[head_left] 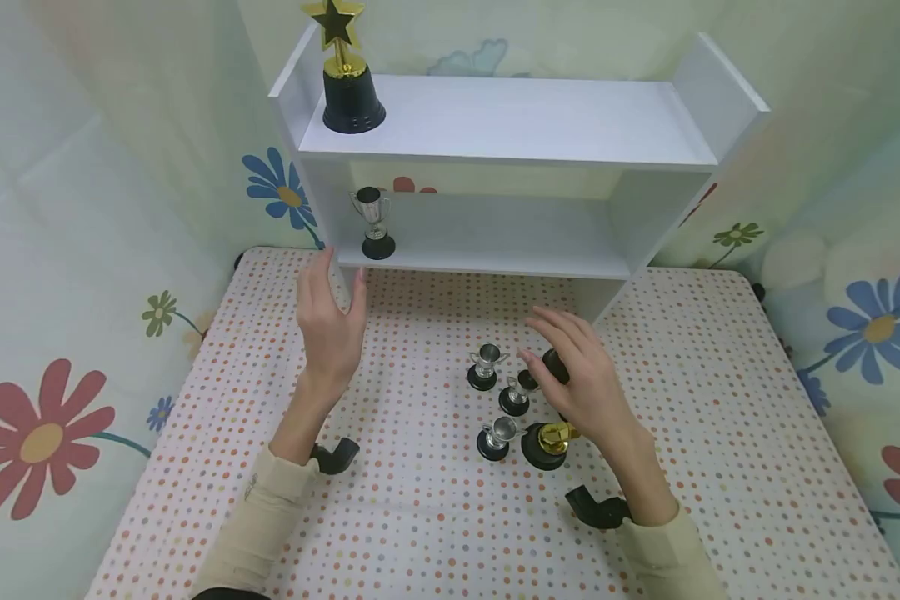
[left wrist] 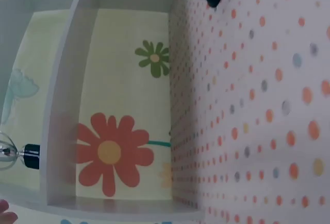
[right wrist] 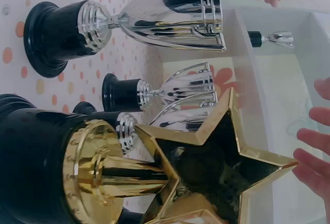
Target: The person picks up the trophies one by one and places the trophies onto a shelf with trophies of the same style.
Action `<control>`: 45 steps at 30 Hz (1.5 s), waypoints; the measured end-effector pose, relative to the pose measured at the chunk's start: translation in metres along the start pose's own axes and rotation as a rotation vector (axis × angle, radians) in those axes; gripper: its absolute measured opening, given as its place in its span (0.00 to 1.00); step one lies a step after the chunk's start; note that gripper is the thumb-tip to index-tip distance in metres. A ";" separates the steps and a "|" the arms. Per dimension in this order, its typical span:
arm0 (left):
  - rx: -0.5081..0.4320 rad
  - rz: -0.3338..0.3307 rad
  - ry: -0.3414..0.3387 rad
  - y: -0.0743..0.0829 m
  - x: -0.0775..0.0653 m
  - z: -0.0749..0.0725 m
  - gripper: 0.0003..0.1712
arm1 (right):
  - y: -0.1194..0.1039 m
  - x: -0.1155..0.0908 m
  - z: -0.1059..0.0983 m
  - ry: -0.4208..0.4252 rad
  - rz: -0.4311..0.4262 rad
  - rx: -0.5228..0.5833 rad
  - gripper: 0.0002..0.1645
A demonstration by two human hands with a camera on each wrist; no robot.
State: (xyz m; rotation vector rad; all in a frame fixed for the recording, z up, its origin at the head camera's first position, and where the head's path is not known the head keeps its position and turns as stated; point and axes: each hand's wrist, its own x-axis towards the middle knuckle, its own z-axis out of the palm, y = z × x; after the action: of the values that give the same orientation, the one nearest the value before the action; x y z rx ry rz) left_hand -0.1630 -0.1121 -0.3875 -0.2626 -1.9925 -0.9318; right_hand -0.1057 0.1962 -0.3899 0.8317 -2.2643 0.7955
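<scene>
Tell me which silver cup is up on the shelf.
The silver cup at the left end of the lower shelf; the other three silver cups in clear view stand on the table.

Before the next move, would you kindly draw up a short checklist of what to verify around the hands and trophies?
1. Upper-shelf star trophy upright: ok.
2. Lower-shelf silver cup upright: ok.
3. Left hand free of any load: ok; its fingers are extended near that cup.
4. Right hand clear of the trophies below it: cannot tell; it partly hides a black base.
5. Three silver cups on the table upright: ok.
6. Generous room around the table's star trophy: not ok, I'd judge; a silver cup stands very close beside it.
</scene>
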 end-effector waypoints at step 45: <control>-0.135 -0.371 -0.015 -0.035 0.046 0.009 0.14 | -0.027 -0.091 -0.030 -0.088 0.405 0.097 0.44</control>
State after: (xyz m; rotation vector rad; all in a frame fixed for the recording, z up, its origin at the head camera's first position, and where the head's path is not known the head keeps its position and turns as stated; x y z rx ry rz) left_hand -0.2126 -0.1377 -0.3715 0.0299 -2.0326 -1.3038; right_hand -0.0203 0.2329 -0.4244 0.4588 -2.5288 1.0736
